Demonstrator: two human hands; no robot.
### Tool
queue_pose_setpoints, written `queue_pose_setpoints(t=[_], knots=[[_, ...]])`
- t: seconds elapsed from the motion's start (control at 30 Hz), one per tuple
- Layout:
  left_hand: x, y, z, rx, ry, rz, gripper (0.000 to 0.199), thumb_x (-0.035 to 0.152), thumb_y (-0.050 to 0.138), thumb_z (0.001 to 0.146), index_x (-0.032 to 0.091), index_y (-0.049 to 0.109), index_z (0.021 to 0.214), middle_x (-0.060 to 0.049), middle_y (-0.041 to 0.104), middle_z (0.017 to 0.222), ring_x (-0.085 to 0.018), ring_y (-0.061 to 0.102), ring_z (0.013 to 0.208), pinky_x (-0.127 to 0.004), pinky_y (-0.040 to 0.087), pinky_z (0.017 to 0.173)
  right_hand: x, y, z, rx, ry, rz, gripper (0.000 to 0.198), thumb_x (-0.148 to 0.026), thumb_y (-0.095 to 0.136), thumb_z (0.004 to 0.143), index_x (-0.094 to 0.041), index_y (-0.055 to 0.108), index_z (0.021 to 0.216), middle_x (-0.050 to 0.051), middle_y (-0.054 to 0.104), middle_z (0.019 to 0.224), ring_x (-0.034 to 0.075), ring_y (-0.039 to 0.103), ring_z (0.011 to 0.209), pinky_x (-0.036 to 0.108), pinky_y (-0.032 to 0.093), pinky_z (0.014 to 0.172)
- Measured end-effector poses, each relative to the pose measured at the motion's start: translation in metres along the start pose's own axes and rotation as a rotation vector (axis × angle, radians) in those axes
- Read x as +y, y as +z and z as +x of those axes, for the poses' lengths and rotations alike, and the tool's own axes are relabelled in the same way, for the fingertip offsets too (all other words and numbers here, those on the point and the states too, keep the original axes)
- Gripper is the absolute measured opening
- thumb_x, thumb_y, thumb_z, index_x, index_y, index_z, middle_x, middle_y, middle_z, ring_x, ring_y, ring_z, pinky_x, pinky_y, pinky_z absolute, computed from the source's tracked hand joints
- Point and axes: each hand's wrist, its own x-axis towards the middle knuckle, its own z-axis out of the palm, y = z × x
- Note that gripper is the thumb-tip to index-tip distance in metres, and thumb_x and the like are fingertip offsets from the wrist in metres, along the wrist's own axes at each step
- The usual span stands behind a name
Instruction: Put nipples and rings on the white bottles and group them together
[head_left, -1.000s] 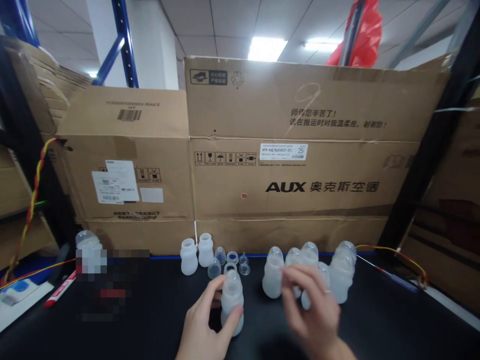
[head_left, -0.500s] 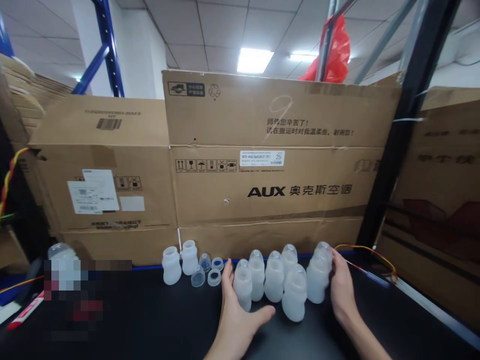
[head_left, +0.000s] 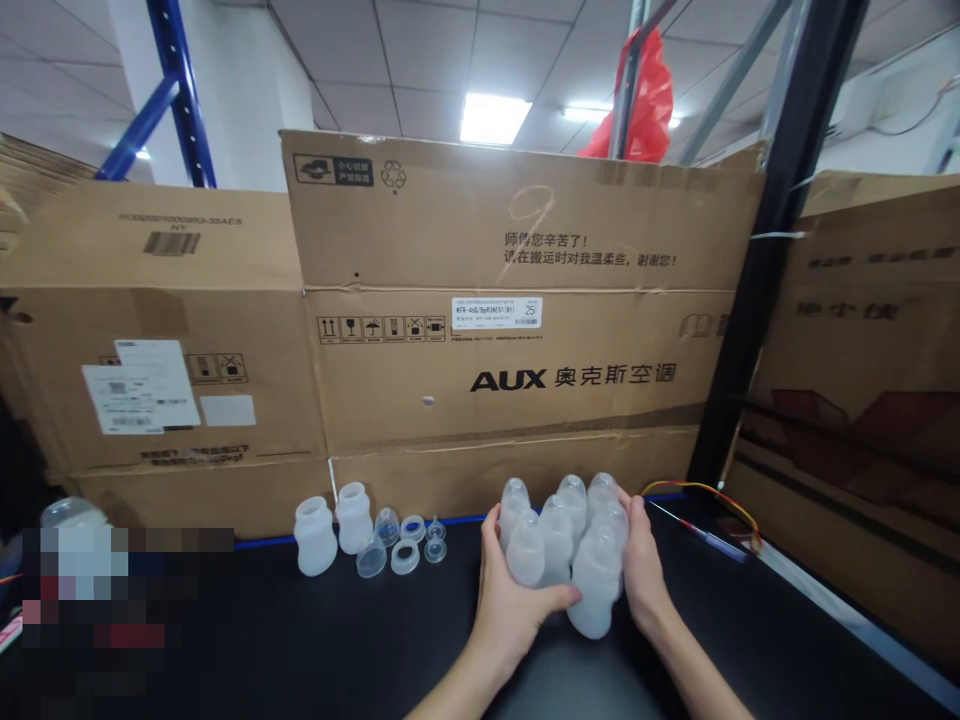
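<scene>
Capped bottles (head_left: 556,540) stand roughly upright near the table's (head_left: 337,650) back edge, bunched between wide-spread left hand (head_left: 514,600) and loosely curved right hand (head_left: 645,560), both touching them.

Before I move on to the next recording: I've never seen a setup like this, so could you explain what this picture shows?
There is no machine here, just a person's two bare hands. The view comes from a single camera worn on the head, looking forward and down.

On the black surface stands a cluster of whitish bottles with clear domed tops. The left hand and right hand cup it from either side; whether any bottle is lifted is hard to tell.

Further left are two open bottles, with loose clear domes and rings beside them. Cardboard stands behind.
</scene>
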Motion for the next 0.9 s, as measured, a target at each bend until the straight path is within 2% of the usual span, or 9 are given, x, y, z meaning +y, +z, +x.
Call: queue_pose_setpoints(t=[0.27, 0.4, 0.53, 0.63, 0.67, 0.73, 0.8, 0.83, 0.9], knots=[[-0.006, 0.027, 0.023, -0.030, -0.012, 0.071, 0.130, 0.014, 0.102, 0.038, 0.020, 0.038, 0.150, -0.020, 0.049, 0.157, -0.035, 0.048, 0.145, -0.044, 0.035, 0.122, 0.000, -0.026, 0.017, 0.047, 0.132, 0.082, 0.090, -0.083, 0.032, 0.094, -0.011, 0.064, 0.138, 0.018, 0.074, 0.128, 0.037, 0.067, 0.123, 0.051, 0.053, 0.105], [-0.004, 0.017, 0.020, -0.046, -0.020, 0.187, 0.139, 0.028, 0.104, 0.043, 0.014, 0.030, 0.160, -0.026, 0.040, 0.163, -0.039, 0.041, 0.151, -0.048, 0.034, 0.123, -0.008, -0.031, 0.020, 0.150, 0.066, 0.018, 0.085, -0.079, 0.033, 0.095, -0.009, 0.067, 0.128, 0.021, 0.069, 0.133, 0.038, 0.064, 0.127, 0.055, 0.047, 0.110], [0.006, -0.033, 0.014, -0.045, 0.095, 0.378, 0.117, 0.042, 0.101, 0.054, 0.021, 0.046, 0.155, -0.018, 0.047, 0.162, -0.040, 0.041, 0.151, -0.054, 0.032, 0.125, -0.037, -0.034, 0.014, 0.349, -0.117, -0.093, 0.068, -0.067, 0.040, 0.098, -0.010, 0.070, 0.121, 0.021, 0.071, 0.126, 0.040, 0.067, 0.118, 0.062, 0.047, 0.106], [0.014, -0.090, 0.008, 0.040, 0.241, 0.567, 0.049, 0.041, 0.081, 0.082, 0.023, 0.072, 0.127, -0.012, 0.062, 0.149, -0.038, 0.041, 0.151, -0.057, 0.008, 0.132, -0.065, -0.031, -0.005, 0.561, -0.295, -0.179, 0.050, -0.054, 0.050, 0.099, -0.016, 0.069, 0.125, 0.020, 0.067, 0.128, 0.042, 0.063, 0.121, 0.064, 0.044, 0.109], [0.015, -0.109, 0.005, 0.060, 0.274, 0.624, 0.038, 0.036, 0.076, 0.085, 0.022, 0.075, 0.120, -0.012, 0.063, 0.149, -0.039, 0.041, 0.151, -0.059, 0.006, 0.132, -0.072, -0.026, -0.015, 0.614, -0.359, -0.209, 0.044, -0.051, 0.055, 0.097, -0.020, 0.069, 0.125, 0.020, 0.064, 0.132, 0.042, 0.060, 0.124, 0.064, 0.042, 0.111], [0.017, -0.143, -0.004, 0.070, 0.321, 0.718, 0.038, 0.031, 0.075, 0.084, 0.020, 0.075, 0.121, -0.014, 0.062, 0.151, -0.042, 0.036, 0.154, -0.062, 0.007, 0.131, -0.080, -0.011, -0.042, 0.628, -0.624, -0.326, 0.029, -0.039, 0.066, 0.092, -0.026, 0.071, 0.116, 0.016, 0.068, 0.119, 0.042, 0.064, 0.116, 0.063, 0.046, 0.107], [0.019, -0.168, -0.015, 0.037, 0.348, 0.779, 0.034, 0.029, 0.073, 0.085, 0.022, 0.077, 0.118, -0.014, 0.068, 0.144, -0.044, 0.043, 0.150, -0.066, 0.015, 0.129, -0.081, 0.013, -0.075, 0.308, -0.893, -0.333, 0.025, -0.026, 0.069, 0.088, -0.032, 0.067, 0.113, 0.008, 0.069, 0.100, 0.035, 0.069, 0.097, 0.058, 0.056, 0.090], [0.021, -0.176, -0.021, 0.014, 0.361, 0.800, 0.030, 0.029, 0.072, 0.087, 0.024, 0.078, 0.116, -0.013, 0.071, 0.138, -0.043, 0.049, 0.146, -0.067, 0.018, 0.128, -0.079, 0.028, -0.091, 0.028, -0.981, -0.340, 0.027, -0.021, 0.065, 0.089, -0.032, 0.066, 0.114, 0.007, 0.070, 0.099, 0.031, 0.070, 0.088, 0.050, 0.060, 0.079], [0.025, -0.188, -0.034, -0.045, 0.388, 0.823, 0.023, 0.026, 0.070, 0.089, 0.028, 0.079, 0.110, -0.010, 0.077, 0.127, -0.039, 0.064, 0.132, -0.067, 0.022, 0.127, -0.073, 0.061, -0.120, -0.423, -0.952, -0.416, 0.031, -0.015, 0.060, 0.093, -0.027, 0.063, 0.122, 0.009, 0.070, 0.106, 0.026, 0.071, 0.093, 0.041, 0.061, 0.078]])
